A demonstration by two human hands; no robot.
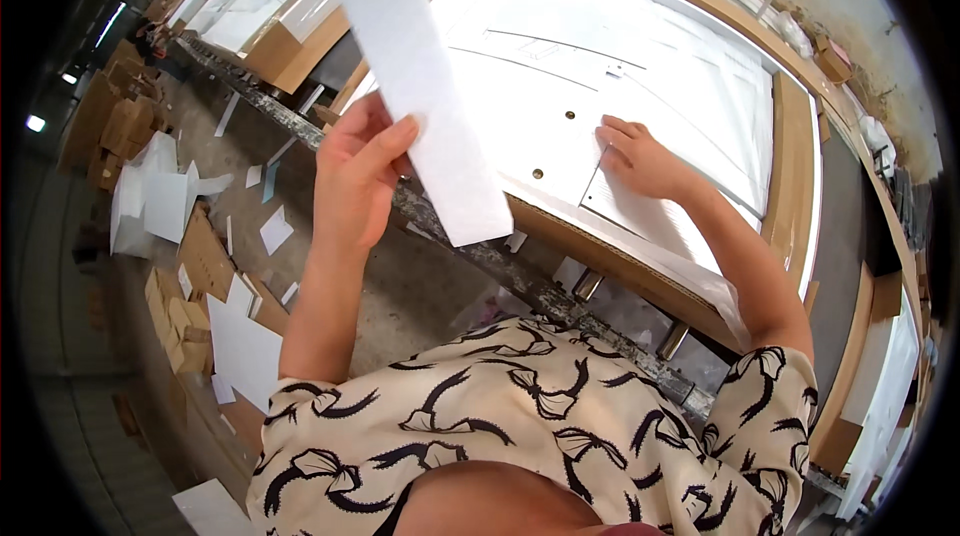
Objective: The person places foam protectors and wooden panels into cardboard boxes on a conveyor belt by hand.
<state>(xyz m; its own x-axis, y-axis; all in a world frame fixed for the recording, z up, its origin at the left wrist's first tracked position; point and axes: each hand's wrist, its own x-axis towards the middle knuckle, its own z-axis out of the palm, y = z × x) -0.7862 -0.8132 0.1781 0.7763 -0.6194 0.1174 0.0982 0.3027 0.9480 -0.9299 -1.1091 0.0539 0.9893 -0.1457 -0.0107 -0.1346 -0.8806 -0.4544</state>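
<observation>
My left hand (355, 171) is closed around the edge of a long white foam strip (440, 116), holding it up at a slant beside an open carton. In the carton, white panels (690, 66) lie flat, with slots, drilled holes and two small brass-coloured round fittings (570, 116) showing. My right hand (642, 164) rests on the white surface near a panel edge, fingers stretched out and slightly bent. Translucent wrapping (690, 266) lies along the near side, under my right forearm. The strip hides part of the carton's left side.
The carton's near cardboard wall (620, 261) sits on a roller conveyor with a worn metal rail (510, 271). Another open carton (275, 46) stands farther along at upper left. White offcuts (245, 336) and cardboard boxes (130, 126) litter the floor at left. People are far off at upper left.
</observation>
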